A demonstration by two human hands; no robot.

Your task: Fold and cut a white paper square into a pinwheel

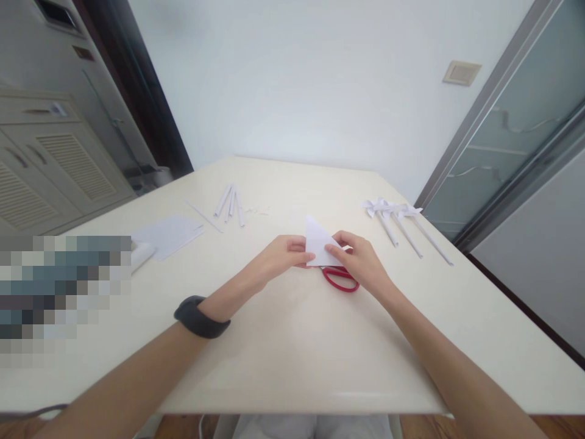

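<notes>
White triangular paper piece point(316, 241), partly hiding red-handled scissors point(340, 273)
Left hand point(282, 254) and right hand point(361, 256) pinch opposite sides, probably to keep it steady above the cream tabletop point(292, 360).

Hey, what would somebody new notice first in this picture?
Probably the scissors' red handles, mid-table, showing just below the white paper triangle pinched by the left hand and right hand. Next, the dark wristband on the left wrist, then the white pinwheels at the table's far right.
</notes>
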